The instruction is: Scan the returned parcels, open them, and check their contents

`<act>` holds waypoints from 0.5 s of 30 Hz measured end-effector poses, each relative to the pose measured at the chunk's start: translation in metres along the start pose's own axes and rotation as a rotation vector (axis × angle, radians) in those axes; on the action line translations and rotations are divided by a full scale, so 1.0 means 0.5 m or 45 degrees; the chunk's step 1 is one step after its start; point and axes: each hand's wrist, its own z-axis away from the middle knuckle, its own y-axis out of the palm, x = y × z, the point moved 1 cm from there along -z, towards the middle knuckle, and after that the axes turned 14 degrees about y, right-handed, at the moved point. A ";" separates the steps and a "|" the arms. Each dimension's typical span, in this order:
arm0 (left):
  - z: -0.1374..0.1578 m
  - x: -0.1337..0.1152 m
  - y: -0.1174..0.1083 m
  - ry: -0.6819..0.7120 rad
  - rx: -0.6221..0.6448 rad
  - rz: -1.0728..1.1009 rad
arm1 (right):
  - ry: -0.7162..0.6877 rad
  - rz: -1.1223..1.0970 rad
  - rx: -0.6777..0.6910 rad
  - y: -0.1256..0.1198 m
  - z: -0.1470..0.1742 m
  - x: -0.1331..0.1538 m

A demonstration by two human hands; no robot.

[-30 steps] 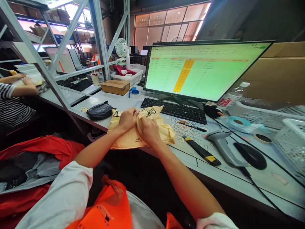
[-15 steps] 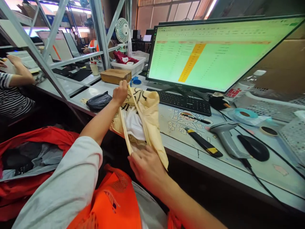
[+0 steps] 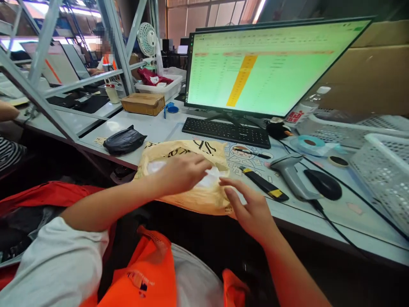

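A pale yellow plastic bag (image 3: 179, 200) with black lettering lies at the front edge of the desk, its mouth facing up. White material (image 3: 209, 177) shows inside it, too little of it visible to name. My left hand (image 3: 187, 171) is over the bag's mouth, palm down, fingers stretched to the right and holding nothing that I can see. At the bag's right end my right hand (image 3: 251, 207) is open, thumb and fingers apart, fingertips near the rim; whether they touch it I cannot tell.
Left of the bag lies a dark plastic package (image 3: 124, 140). On the right are a box cutter (image 3: 264, 184), a barcode scanner (image 3: 294, 177) and a mouse (image 3: 322, 184). Behind stand a keyboard (image 3: 225, 132), a monitor (image 3: 265, 72) and a cardboard box (image 3: 142, 103). A red bag (image 3: 60, 192) is below left.
The yellow bag, earlier held up tilted with both hands on its rim, now lies on the desk. Both hands have let go; my left has come lower, my right has shifted right.
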 end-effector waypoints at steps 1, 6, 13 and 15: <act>0.006 -0.025 0.027 0.000 0.108 0.021 | 0.020 0.008 -0.022 0.002 -0.014 -0.011; 0.035 -0.051 0.184 -0.106 0.369 -0.138 | 0.083 0.195 -0.070 0.059 -0.055 -0.089; 0.014 0.034 0.127 -0.136 0.194 0.218 | 0.356 -0.069 -0.011 0.090 -0.018 -0.157; 0.019 0.050 0.063 -0.106 0.011 0.453 | 0.419 -0.263 -0.002 0.087 -0.010 -0.149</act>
